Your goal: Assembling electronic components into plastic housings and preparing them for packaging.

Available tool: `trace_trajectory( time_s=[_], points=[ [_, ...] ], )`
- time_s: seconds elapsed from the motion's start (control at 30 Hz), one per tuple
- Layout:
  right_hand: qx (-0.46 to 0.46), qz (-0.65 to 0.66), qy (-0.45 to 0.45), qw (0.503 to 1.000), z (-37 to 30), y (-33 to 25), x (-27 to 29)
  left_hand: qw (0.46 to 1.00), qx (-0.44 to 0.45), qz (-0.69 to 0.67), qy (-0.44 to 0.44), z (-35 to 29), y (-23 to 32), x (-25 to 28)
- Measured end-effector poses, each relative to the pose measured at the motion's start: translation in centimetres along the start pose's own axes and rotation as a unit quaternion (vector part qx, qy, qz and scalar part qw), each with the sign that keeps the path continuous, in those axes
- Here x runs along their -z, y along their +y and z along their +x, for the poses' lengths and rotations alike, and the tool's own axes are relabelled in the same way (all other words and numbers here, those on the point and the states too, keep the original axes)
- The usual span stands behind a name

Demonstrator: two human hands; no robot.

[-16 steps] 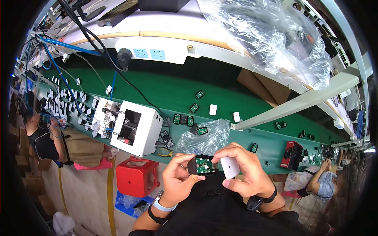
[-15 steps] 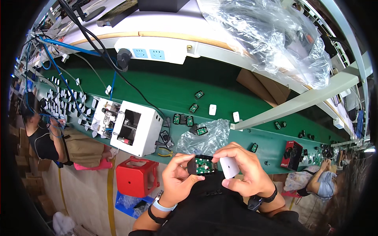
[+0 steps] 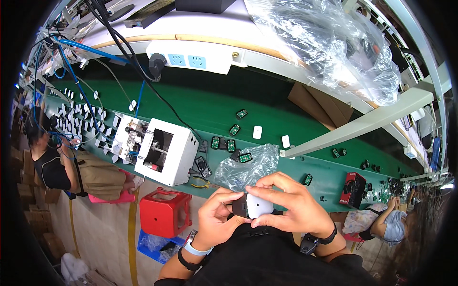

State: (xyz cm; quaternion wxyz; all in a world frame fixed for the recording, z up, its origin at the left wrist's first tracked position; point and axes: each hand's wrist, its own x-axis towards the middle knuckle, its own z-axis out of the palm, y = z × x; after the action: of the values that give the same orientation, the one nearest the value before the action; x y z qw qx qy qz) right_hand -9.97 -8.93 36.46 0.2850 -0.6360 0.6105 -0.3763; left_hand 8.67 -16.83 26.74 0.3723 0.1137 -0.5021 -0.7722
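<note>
In front of my chest, my left hand grips a small black housing by its left side, thumb below and fingers above. My right hand holds a white rounded cover over that housing, pinching its upper and lower edges. The cover hides the green circuit board inside; whether it is fully seated I cannot tell. Just beyond my hands lies a clear plastic bag with a black-cased circuit board on it. Farther back are several similar boards and two white covers.
A white machine stands on the green bench at left, beside yellow-handled pliers. A slanted metal post crosses at right, near a red box. A red stool stands below the bench. Other people sit at both sides.
My right hand has moved left and brought the white cover from beside the housing onto it. The circuit board, visible before, is now covered.
</note>
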Motion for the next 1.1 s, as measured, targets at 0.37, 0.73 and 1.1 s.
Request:
trace_trajectory(
  time_s=[0.37,0.73,1.1],
  points=[
    [0.007,0.027,-0.005,1.000,-1.2,0.4,-0.3,0.998,-0.007,0.061,0.000,-0.7,0.4,-0.8],
    [0.020,-0.100,0.136,0.986,-2.6,4.2,-3.0,0.976,0.193,-0.083,0.065,0.8,-0.9,-2.6],
    [-0.146,0.233,0.006,0.962,-1.7,10.4,-3.5,0.971,0.222,0.088,-0.011,2.2,-3.8,1.4]
  ],
)
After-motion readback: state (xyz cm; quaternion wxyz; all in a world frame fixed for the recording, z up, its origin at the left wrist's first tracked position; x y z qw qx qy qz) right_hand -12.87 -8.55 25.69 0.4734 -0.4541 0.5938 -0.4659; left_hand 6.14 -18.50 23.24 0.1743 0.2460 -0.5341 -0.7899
